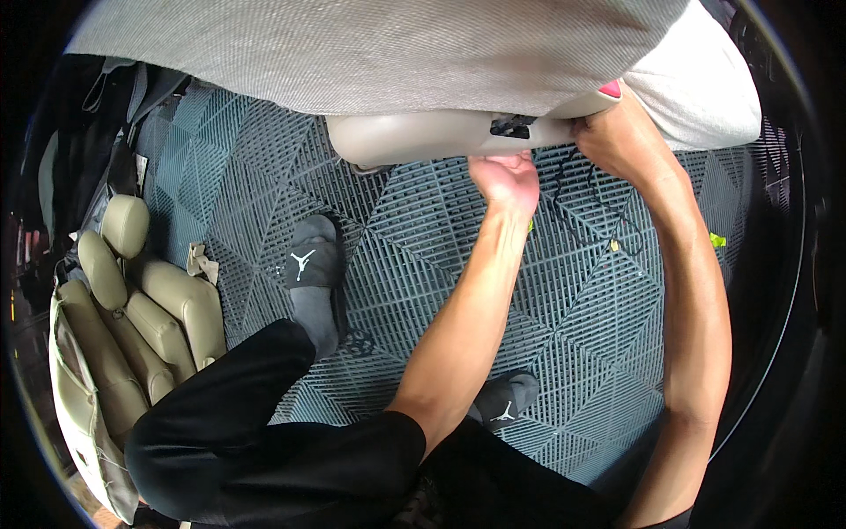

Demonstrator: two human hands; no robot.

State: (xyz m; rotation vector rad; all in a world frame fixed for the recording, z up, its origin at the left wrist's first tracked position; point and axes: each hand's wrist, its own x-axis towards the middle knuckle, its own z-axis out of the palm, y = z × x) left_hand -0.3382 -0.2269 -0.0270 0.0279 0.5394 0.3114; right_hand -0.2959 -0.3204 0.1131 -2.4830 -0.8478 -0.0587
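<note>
A large seat part in grey woven fabric (379,53) fills the top of the view. Along its near edge runs a smooth beige plastic trim panel (405,137) with a dark rectangular opening (510,127). My left hand (506,183) is palm up beneath the panel, just below that opening, and its fingers are hidden under the edge. At the panel's right end, my right hand (617,137) is closed with curled fingers against the trim. A small red piece (610,89) shows just above it.
Grey slatted floor tiles (582,353) lie below. Beige leather seats with headrests (126,226) stand at the left. White cloth (705,84) hangs at the upper right. Thin black cord (633,238) and a yellow-green scrap (717,240) lie on the floor. My feet wear dark slides (315,256).
</note>
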